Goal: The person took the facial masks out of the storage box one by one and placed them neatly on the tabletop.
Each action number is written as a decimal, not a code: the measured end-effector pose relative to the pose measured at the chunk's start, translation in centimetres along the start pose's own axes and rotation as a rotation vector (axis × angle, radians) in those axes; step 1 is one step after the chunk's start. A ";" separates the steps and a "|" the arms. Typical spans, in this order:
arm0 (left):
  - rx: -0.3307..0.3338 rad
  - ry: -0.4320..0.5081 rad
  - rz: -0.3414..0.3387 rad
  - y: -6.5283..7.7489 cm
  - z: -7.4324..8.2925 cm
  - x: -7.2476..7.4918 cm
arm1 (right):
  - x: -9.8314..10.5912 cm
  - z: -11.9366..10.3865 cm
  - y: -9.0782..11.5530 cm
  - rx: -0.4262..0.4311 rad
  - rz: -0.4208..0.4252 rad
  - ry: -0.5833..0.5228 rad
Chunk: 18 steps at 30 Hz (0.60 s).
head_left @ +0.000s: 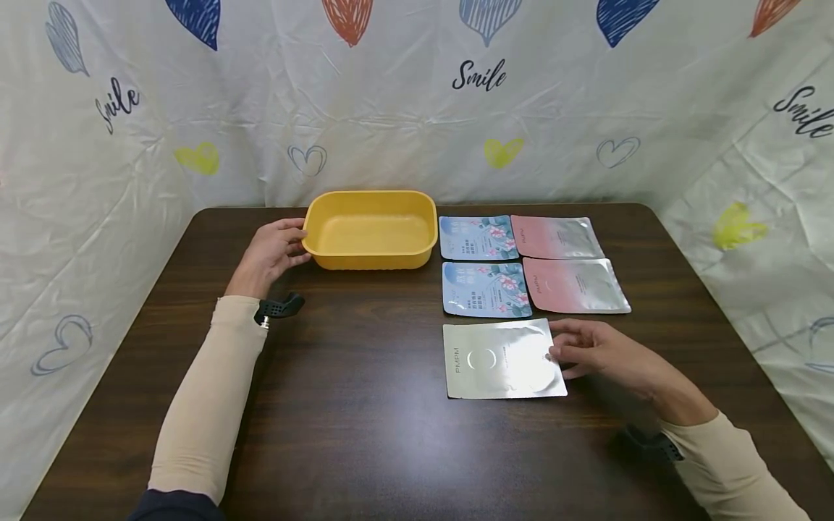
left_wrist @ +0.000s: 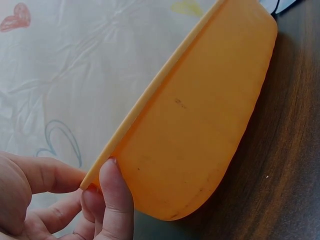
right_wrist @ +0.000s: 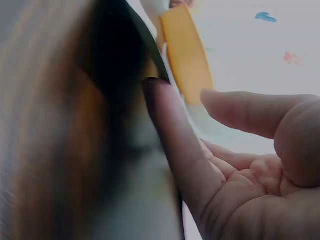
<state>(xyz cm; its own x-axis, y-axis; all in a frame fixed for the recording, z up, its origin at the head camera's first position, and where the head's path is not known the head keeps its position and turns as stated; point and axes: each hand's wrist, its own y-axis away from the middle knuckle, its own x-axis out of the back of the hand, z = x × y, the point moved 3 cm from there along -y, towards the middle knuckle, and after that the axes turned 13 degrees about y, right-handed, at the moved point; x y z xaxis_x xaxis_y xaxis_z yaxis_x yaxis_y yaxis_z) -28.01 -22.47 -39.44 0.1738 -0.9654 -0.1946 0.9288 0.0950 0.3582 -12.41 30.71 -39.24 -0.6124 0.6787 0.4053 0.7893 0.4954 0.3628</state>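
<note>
At the left end of a yellow plastic basin, my left hand holds the rim. The left wrist view shows finger tips bent about the rim corner. My right hand pinches the right edge of a silver-green sheet mask packet, which bears the letters PMPM. That edge tilts up from the table in the right wrist view, with a finger against it. Beyond it lie two blue flowered packets and two pink-to-silver packets, set in two rows.
Dark wooden table spreads under everything. Behind it and along both sides hangs a white cloth with printed hearts and the word Smile. The basin stands near the table's back edge, to the left of the packets.
</note>
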 end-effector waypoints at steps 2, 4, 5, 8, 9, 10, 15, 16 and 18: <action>-0.003 0.000 0.000 0.0 0.0 0.0 | 0.3 -0.2 0.1 0.011 -0.003 0.027; -0.004 -0.001 0.000 -0.1 0.0 0.0 | 0.5 -0.3 0.1 0.016 -0.005 0.039; -0.005 -0.002 0.000 -0.1 0.0 0.0 | 0.6 -0.3 0.1 0.018 -0.006 0.041; -0.008 0.000 0.001 -0.1 0.0 -0.1 | 0.6 -0.2 -0.1 0.012 -0.012 0.045; -0.009 0.000 -0.003 -0.1 0.0 -0.1 | 0.6 -0.2 -0.1 0.009 -0.016 0.048; -0.010 0.001 -0.007 -0.1 0.0 -0.2 | 0.5 -0.1 -0.2 0.007 -0.022 0.047; -0.014 0.000 -0.015 -0.1 0.0 -0.3 | 0.3 -0.1 -0.4 -0.001 -0.031 0.059; -0.013 0.001 -0.014 -0.1 0.0 -0.2 | 0.3 -0.1 -0.4 0.001 -0.029 0.061; -0.009 0.002 -0.013 -0.1 0.0 -0.2 | 0.4 -0.2 -0.3 -0.002 -0.024 0.075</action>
<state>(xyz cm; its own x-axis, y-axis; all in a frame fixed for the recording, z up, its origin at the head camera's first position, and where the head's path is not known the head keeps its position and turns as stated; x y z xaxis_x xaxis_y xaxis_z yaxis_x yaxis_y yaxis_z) -28.20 -22.27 -39.40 0.1620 -0.9662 -0.2006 0.9341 0.0845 0.3470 -12.88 30.69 -39.06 -0.6331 0.6239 0.4582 0.7741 0.5103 0.3746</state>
